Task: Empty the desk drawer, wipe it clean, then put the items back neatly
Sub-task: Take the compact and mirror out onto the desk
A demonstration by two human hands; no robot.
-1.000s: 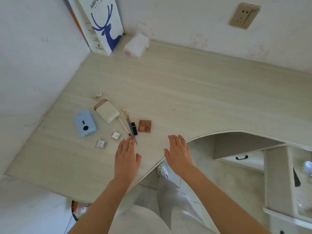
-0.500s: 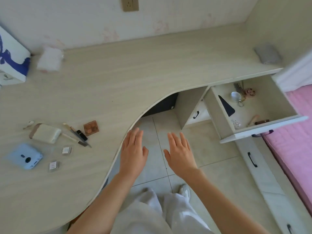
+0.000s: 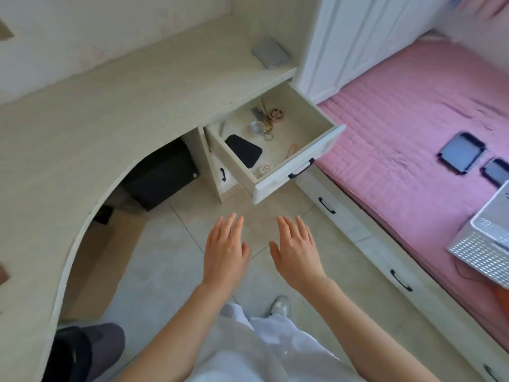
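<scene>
I hold both hands flat over the floor tiles, fingers straight, gripping nothing: left hand (image 3: 226,250), right hand (image 3: 296,250). The drawer (image 3: 298,172) stands pulled out ahead of them and slightly to the right, so the right hand is the nearer one. Its long axis runs from the desk (image 3: 110,111) toward the bed (image 3: 413,128), white front panel toward me. Items remain inside: a black pad (image 3: 243,153) along the left wall, its long axis following the drawer's length; a key bunch (image 3: 264,124) at the back; a round disc (image 3: 265,168) in the near corner; a small orange stick (image 3: 292,148) beside the front panel. I judge emptying as partly done. The next reach goes forward and up.
</scene>
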